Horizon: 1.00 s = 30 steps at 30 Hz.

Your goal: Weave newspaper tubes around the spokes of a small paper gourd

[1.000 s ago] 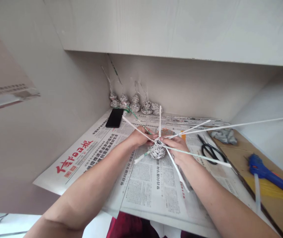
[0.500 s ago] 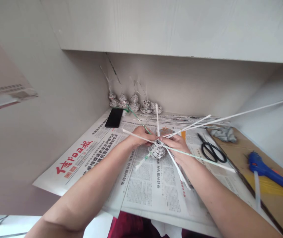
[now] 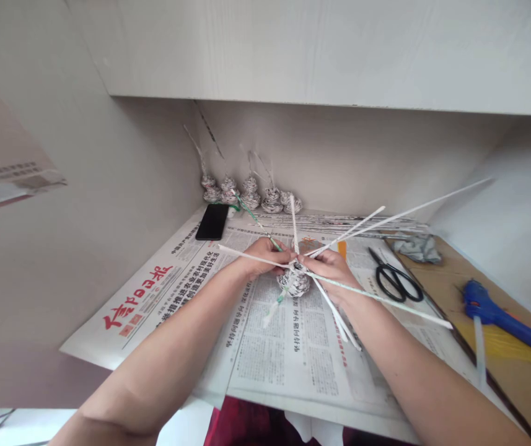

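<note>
A small round woven piece of rolled newspaper [image 3: 297,285] sits between my hands, with several thin paper strips fanning out from its top. My left hand [image 3: 265,256] is closed at its upper left side, fingers pinching the bases of the strips, where a green-patterned strip [image 3: 258,221] rises away. From the right, my right hand [image 3: 333,270] closes on strips at the top of the weave, thumb and fingertips near the left ones. A long white strip [image 3: 414,214] extends up to the right, and a pale green one [image 3: 381,299] crosses over my right hand.
Newspaper [image 3: 265,365] covers the table. Several woven gourd shapes [image 3: 250,194] stand along the back wall, near a black phone [image 3: 212,222]. Rolled paper sticks [image 3: 339,224] lie behind my hands. Black scissors [image 3: 398,283], a grey cloth [image 3: 418,249] and a blue glue gun [image 3: 502,316] are at right.
The long strips have swung slightly; the long white one's tip now reaches less far right. Both hands keep nearly the same place and grip. The view has shifted a little.
</note>
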Tool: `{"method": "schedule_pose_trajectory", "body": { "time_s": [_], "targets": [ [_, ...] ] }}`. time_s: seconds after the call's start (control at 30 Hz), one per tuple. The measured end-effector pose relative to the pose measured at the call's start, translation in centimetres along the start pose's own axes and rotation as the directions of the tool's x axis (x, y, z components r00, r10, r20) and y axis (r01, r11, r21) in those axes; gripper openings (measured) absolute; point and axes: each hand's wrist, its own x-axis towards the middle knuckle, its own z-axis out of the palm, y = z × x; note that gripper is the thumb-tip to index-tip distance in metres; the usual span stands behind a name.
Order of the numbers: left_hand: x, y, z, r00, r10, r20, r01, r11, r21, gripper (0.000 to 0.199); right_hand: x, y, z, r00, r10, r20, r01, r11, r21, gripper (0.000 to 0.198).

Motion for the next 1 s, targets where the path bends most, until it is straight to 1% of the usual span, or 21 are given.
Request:
{"method": "schedule_pose_trajectory", "body": {
  "time_s": [0.1, 0.2, 0.33, 0.43, 0.53, 0.6, 0.67, 0.7, 0.73, 0.77, 0.8, 0.87, 1.0],
  "targets": [
    [-0.1, 0.0, -0.1, 0.999, 0.029, 0.038, -0.029, 1.000, 0.005, 0.033, 0.2, 0.4, 0.0, 1.000, -0.012, -0.008, 0.012, 0.999, -0.030, 0.028],
    [0.1, -0.2, -0.1, 0.998, 0.040, 0.054, -0.038, 0.999, -0.030, 0.035, 0.2, 0.4, -0.1, 1.000, -0.020, 0.012, 0.020, 0.999, -0.027, 0.028],
    [0.5, -0.6, 0.1, 1.000, 0.023, -0.008, -0.024, 0.998, -0.057, 0.039, 0.0, 0.0, -0.3, 0.997, 0.006, 0.077, -0.006, 1.000, -0.003, 0.029],
    [0.6, -0.8, 0.3, 0.998, 0.054, -0.024, -0.056, 0.997, -0.060, 0.038, 0.1, -0.3, -0.6, 0.990, 0.021, 0.141, -0.019, 1.000, -0.014, 0.029],
    [0.4, -0.7, 0.4, 0.996, 0.087, -0.024, -0.089, 0.992, -0.091, 0.038, 0.3, -0.1, -0.7, 0.990, 0.012, 0.140, -0.008, 1.000, -0.030, 0.029],
    [0.2, -0.4, 0.1, 0.998, 0.065, -0.026, -0.068, 0.990, -0.126, 0.036, 0.3, -0.1, -0.7, 0.992, 0.008, 0.127, -0.006, 1.000, -0.017, 0.028],
    [0.0, -0.1, -0.6, 0.999, 0.030, 0.039, -0.024, 0.987, -0.156, 0.034, 0.3, -0.1, -0.7, 0.993, 0.005, 0.120, -0.006, 1.000, 0.009, 0.029],
    [-0.1, 0.1, -1.2, 0.991, 0.024, 0.134, -0.004, 0.989, -0.146, 0.036, 0.3, -0.2, -0.7, 0.993, 0.006, 0.121, -0.007, 1.000, 0.011, 0.030],
    [-0.2, 0.2, -1.7, 0.970, 0.017, 0.244, 0.014, 0.992, -0.125, 0.041, 0.2, -0.3, -0.7, 0.992, 0.005, 0.126, -0.005, 1.000, 0.003, 0.031],
    [-0.2, 0.3, -2.3, 0.950, 0.034, 0.310, 0.006, 0.992, -0.127, 0.045, 0.2, -0.4, -0.7, 0.991, 0.005, 0.133, -0.003, 1.000, -0.011, 0.032],
    [-0.2, 0.3, -2.7, 0.937, 0.042, 0.346, 0.000, 0.993, -0.121, 0.047, 0.2, -0.4, -0.6, 0.990, 0.006, 0.141, -0.002, 1.000, -0.027, 0.034],
    [-0.1, 0.3, -3.3, 0.933, 0.033, 0.358, 0.010, 0.993, -0.118, 0.047, 0.2, -0.5, -0.6, 0.988, 0.010, 0.151, -0.002, 0.998, -0.058, 0.035],
    [0.3, -0.2, -2.8, 0.960, -0.020, 0.280, 0.044, 0.996, -0.079, 0.042, 0.1, -0.2, -0.6, 0.983, 0.010, 0.183, 0.006, 0.996, -0.087, 0.035]
  ]
}}
